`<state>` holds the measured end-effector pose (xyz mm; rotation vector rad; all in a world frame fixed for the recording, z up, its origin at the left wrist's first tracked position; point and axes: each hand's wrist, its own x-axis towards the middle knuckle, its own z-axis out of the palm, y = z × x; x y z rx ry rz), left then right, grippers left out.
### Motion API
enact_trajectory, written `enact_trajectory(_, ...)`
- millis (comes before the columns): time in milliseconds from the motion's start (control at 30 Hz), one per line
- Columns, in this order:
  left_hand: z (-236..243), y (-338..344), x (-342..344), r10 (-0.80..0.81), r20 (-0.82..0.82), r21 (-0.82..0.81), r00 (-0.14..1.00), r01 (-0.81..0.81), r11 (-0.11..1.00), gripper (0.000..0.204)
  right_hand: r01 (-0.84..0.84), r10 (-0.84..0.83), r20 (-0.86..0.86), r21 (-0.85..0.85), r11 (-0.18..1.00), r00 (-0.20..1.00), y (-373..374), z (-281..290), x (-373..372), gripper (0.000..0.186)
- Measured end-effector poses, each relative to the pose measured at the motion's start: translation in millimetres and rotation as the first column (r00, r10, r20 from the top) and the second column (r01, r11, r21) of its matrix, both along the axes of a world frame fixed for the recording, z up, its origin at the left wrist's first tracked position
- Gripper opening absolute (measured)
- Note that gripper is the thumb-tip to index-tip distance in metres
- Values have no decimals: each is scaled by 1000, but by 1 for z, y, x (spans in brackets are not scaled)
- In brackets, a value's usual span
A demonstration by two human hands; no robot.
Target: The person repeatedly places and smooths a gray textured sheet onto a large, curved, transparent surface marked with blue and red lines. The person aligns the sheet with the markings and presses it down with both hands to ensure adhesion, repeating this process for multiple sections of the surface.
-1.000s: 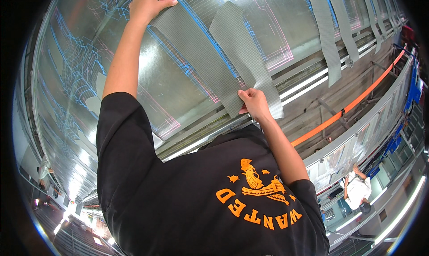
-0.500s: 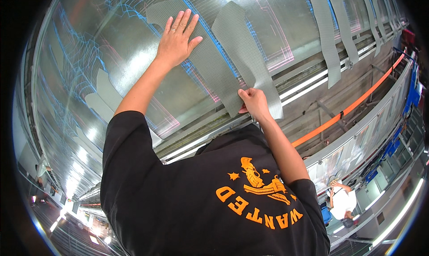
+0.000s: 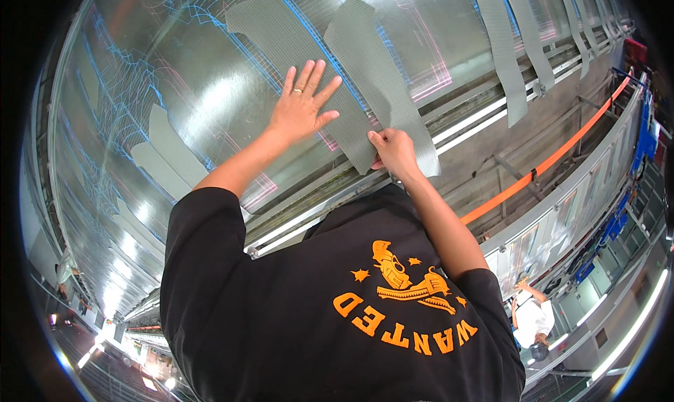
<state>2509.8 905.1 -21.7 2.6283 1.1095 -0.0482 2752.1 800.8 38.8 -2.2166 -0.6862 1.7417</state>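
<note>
A long grey textured sheet strip [image 3: 319, 72] lies on a shiny metal surface [image 3: 210, 79] covered with blue and pink lines. My left hand [image 3: 302, 110] rests on the strip's left side, palm down with fingers spread. At the strip's near end, my right hand [image 3: 394, 151] has its thumb and fingers pinched together on the right edge; the fingertips are partly hidden. Just right of it lies a second grey strip [image 3: 375, 65], slightly rippled, its lower end passing behind my right hand and hanging over the metal's near edge.
More grey strips [image 3: 502, 44] lie at the right, and paler grey pieces [image 3: 165, 149] at the left. Metal rails [image 3: 477, 124] run along the near edge. Beyond them are an orange bar [image 3: 505, 195] and a person in white [image 3: 533, 318].
My left hand has slid down the strip toward its near end and to the right. My right hand keeps its pinch, shifting only slightly in view.
</note>
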Motion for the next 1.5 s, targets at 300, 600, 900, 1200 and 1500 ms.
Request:
enact_trajectory(300, 12, -1, 21, 75, 83, 23, 994, -77, 997, 73, -44, 46, -25, 56, 997, 999, -2, 9, -1, 34)
enact_trajectory(600, -12, 73, -8, 176, 61, 129, 982, -183, 975, 67, 8, 17, -324, 73, 997, 946, 9, 75, -7, 30)
enact_trajectory(900, -20, 124, -38, 289, 154, 163, 945, -312, 936, 70, 130, -131, -397, -29, 991, 908, -4, 46, -7, 33)
enact_trajectory(1200, -15, 158, -46, 290, 64, 209, 955, -297, 932, 64, -299, 295, 183, -9, 954, 938, -18, 17, -14, 61)
enact_trajectory(1500, -20, 154, -43, 261, 79, 244, 962, -272, 931, 62, 134, -197, -285, -227, 965, 938, -15, 16, -9, 43)
